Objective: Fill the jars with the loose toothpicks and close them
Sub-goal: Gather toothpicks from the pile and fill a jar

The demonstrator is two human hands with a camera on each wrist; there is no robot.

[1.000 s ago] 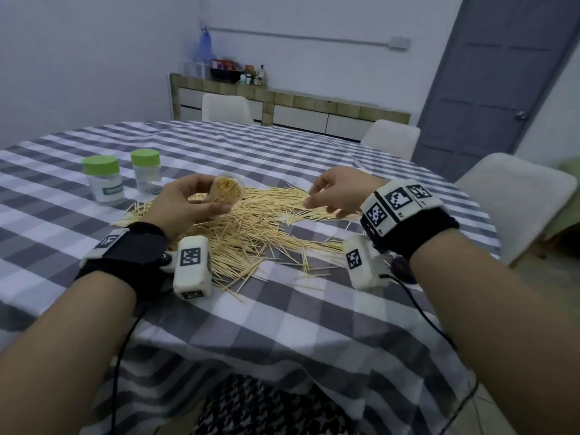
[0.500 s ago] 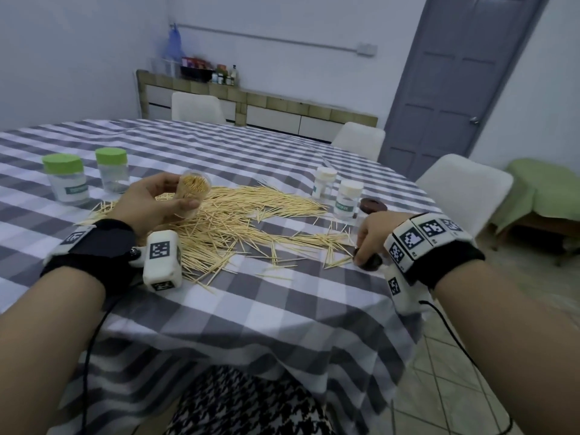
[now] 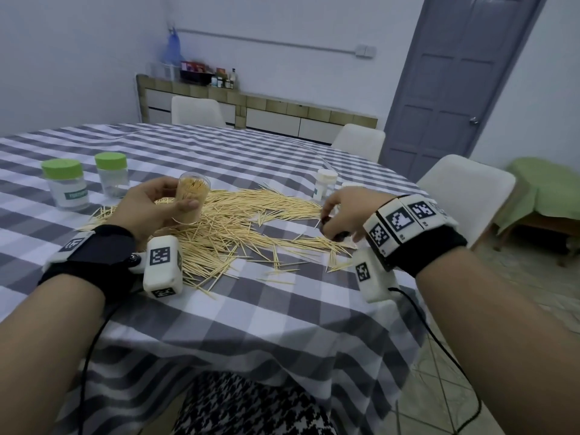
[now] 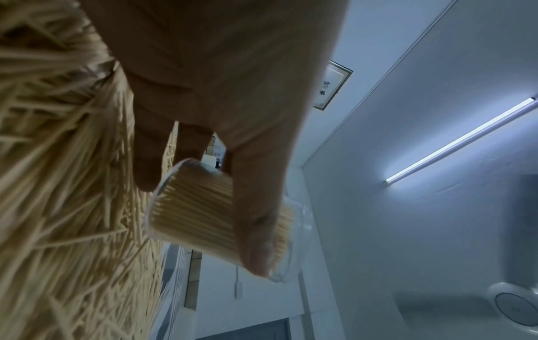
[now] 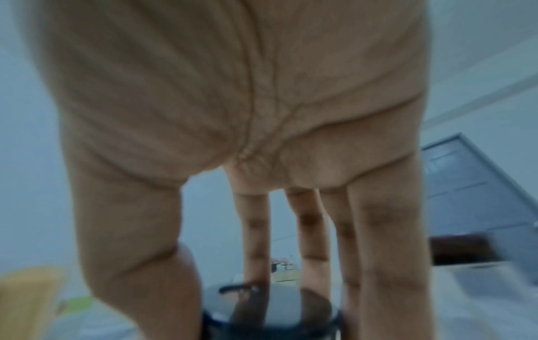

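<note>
My right hand [image 3: 342, 211] has swung right off the toothpicks [image 3: 238, 221], now pinching a dark lid [image 5: 267, 315]; left hand [image 3: 147, 208] grips the full jar [image 3: 191, 197], ready for capping.

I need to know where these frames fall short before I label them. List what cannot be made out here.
- Dark lid in the right hand: head view, the fingers cover most of it; right wrist view is blurred.
- White jar: head view, too small to read its label; a second one behind the right hand is mostly hidden.
- Jar of toothpicks in the left hand: its base is covered by fingers in head view.
- Label on the green-lidded jar: too blurred to read.
</note>
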